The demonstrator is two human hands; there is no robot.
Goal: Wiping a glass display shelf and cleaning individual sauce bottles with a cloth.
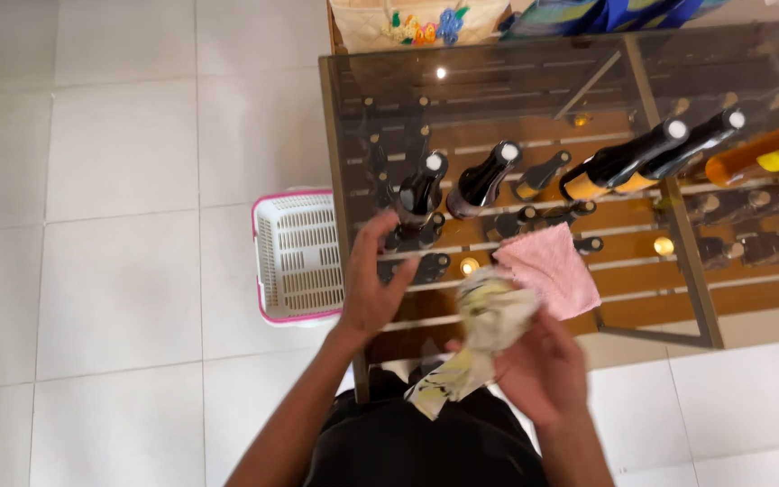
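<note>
Nearby, dark bottles [484,176] crowding glass table [678,298], pink cloth [552,271], white basket [299,257]

A crumpled, blurred white-and-yellow cloth [484,329] is held above the desk [353,162] edge; a pink cloth [552,271] lies flat just beside it.

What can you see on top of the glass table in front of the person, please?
On the glass table stand several dark bottles, an orange bottle and a pink cloth. The right hand and its blurred pale object cover the near edge.
</note>
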